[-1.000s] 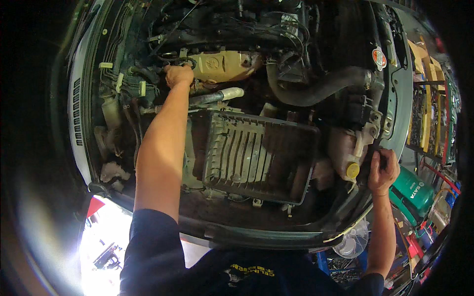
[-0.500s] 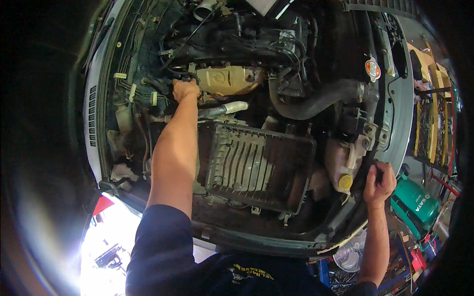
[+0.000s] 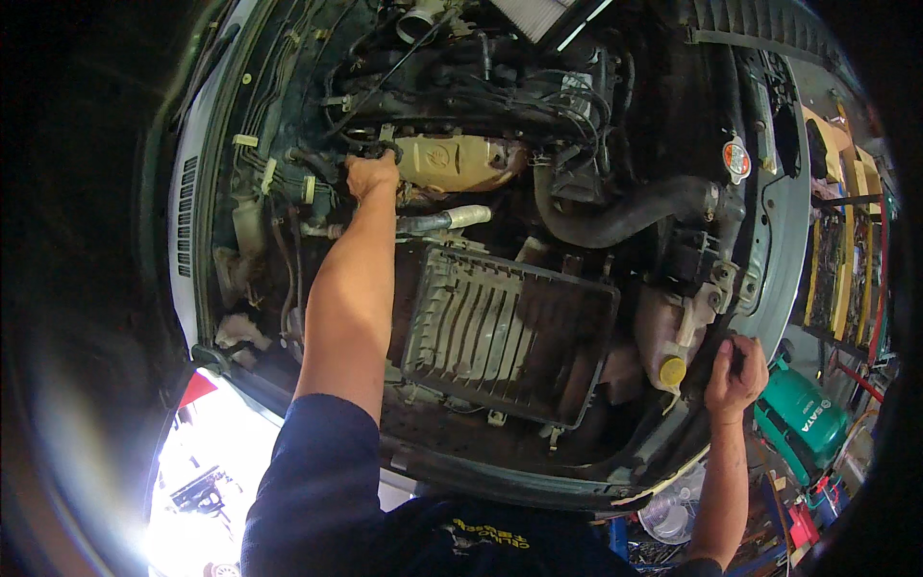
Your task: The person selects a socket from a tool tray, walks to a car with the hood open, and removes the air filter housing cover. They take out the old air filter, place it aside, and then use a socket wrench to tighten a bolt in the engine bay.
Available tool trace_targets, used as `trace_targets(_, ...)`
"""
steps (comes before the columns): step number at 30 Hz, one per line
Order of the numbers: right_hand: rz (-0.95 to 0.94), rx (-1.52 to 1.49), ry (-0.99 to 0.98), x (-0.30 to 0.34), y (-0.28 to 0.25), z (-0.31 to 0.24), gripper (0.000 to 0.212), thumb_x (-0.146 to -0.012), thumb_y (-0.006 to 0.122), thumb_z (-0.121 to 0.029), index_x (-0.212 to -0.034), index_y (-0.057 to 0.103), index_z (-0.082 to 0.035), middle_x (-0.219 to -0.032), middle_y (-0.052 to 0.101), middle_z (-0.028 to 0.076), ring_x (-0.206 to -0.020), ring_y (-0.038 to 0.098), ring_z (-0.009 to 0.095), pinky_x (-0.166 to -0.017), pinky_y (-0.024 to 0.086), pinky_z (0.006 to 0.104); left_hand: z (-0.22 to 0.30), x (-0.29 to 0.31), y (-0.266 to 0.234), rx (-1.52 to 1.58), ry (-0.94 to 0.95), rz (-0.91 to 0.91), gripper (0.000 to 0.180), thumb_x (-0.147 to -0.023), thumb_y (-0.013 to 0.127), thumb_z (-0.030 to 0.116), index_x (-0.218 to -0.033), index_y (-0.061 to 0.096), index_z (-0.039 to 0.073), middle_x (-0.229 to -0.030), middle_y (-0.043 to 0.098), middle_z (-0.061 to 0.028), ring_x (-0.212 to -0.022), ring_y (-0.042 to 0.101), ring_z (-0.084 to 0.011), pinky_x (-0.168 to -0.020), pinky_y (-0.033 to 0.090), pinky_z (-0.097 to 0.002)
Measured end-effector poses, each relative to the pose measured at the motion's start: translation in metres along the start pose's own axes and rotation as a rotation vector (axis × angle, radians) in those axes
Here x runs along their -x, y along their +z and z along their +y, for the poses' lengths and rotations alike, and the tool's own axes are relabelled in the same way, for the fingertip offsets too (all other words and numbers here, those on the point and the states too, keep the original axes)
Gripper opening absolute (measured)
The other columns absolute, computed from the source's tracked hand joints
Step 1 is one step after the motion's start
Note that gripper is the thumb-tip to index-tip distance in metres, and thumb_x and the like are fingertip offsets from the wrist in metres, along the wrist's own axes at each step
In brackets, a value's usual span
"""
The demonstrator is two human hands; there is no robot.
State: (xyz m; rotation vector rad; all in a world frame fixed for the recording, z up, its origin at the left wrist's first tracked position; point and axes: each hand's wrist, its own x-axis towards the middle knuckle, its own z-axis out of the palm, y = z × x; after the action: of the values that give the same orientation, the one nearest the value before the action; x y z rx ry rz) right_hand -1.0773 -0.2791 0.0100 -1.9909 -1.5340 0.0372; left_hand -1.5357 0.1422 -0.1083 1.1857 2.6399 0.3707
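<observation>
My left hand (image 3: 373, 175) reaches deep into the engine bay, its fingers closed around a small dark part beside the left end of the tan metal heat shield (image 3: 452, 162). That part is mostly hidden by the hand. Below the wrist runs a pipe with a silvery sleeve (image 3: 468, 216). My right hand (image 3: 736, 378) is at the right edge of the bay with its fingers curled; whether anything sits inside them cannot be made out. Next to it stands the translucent reservoir with a yellow cap (image 3: 672, 371).
The open air filter housing (image 3: 510, 337) lies between my forearms. A thick black hose (image 3: 625, 216) curves right toward a radiator cap (image 3: 736, 160). A pleated filter (image 3: 538, 14) shows at the top. Outside the car are a green case (image 3: 806, 418) and a shelf (image 3: 851, 260).
The whole view has shifted slightly, so the engine bay appears a little lower and further right. My left hand stays at the same dark part, and my right hand keeps its curled pose.
</observation>
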Motion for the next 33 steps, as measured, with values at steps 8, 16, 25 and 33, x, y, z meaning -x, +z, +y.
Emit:
trace_targets(8,0.021,-0.044,-0.012,0.0,0.0,0.0,0.008,-0.09,0.068,-0.005,-0.093,0.064,0.0,-0.077,0.061,0.015,-0.065,0.058,0.032,-0.059,0.044,0.0393,0.011,0.008,-0.005,-0.086,-0.049,-0.015,0.085,-0.083,0.084,0.047,-0.144,0.049,0.0,-0.129,0.069,-0.0251,-0.121,0.067,-0.0405,-0.103,0.055,-0.0473)
trace_targets(16,0.002,-0.046,0.026,0.0,0.0,-0.001,0.008,-0.091,0.069,-0.006,-0.095,0.064,0.0,-0.078,0.061,0.014,-0.065,0.059,0.03,-0.059,0.045,0.0393,0.003,0.014,-0.004,-0.058,0.004,-0.013,0.081,-0.085,0.082,0.038,-0.143,0.044,-0.005,-0.13,0.068,-0.0254,-0.108,0.073,-0.04,-0.093,0.06,-0.0479)
trace_targets(25,0.005,-0.04,-0.022,0.001,-0.003,0.001,0.009,-0.091,0.07,-0.005,-0.097,0.064,0.0,-0.078,0.06,0.014,-0.066,0.059,0.031,-0.061,0.046,0.0397,-0.022,-0.046,-0.006,0.881,-0.303,-0.274,0.053,-0.091,0.08,0.022,-0.131,0.055,-0.003,-0.125,0.064,-0.0213,-0.111,0.066,-0.0351,-0.071,0.064,-0.0399)
trace_targets(33,0.02,0.006,0.012,0.003,0.001,0.002,0.009,-0.09,0.069,-0.006,-0.095,0.064,0.0,-0.08,0.062,0.015,-0.069,0.061,0.033,-0.063,0.047,0.0398,-0.015,-0.095,-0.018,1.247,-0.355,-0.327,0.017,-0.097,0.075,0.019,-0.102,0.07,0.004,-0.084,0.062,-0.0083,-0.074,0.06,-0.0187,-0.066,0.064,-0.0352)
